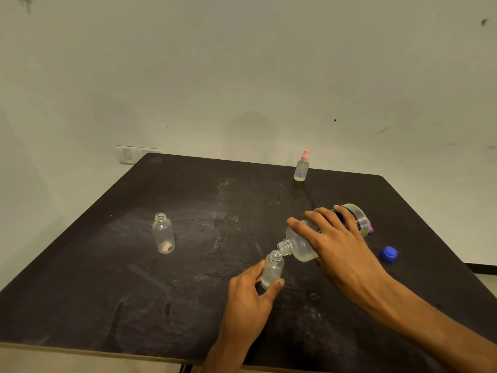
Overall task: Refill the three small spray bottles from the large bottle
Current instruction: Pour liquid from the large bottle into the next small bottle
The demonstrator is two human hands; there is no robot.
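Observation:
My right hand (333, 240) grips the large clear bottle (302, 244), tipped on its side with its open neck down to the left. The neck meets the mouth of a small uncapped spray bottle (272, 270), which stands upright on the black table (107, 278). My left hand (250, 297) holds this small bottle between thumb and fingers. A second small bottle (163, 234), uncapped, stands at the left. A third small bottle (301, 168), with a pink spray top and a purple flower, stands at the back.
A blue cap (389, 253) lies on the table to the right of my right hand. A purple piece (371, 227) shows behind the large bottle's base. A wall with a switch plate (129, 154) is behind the table.

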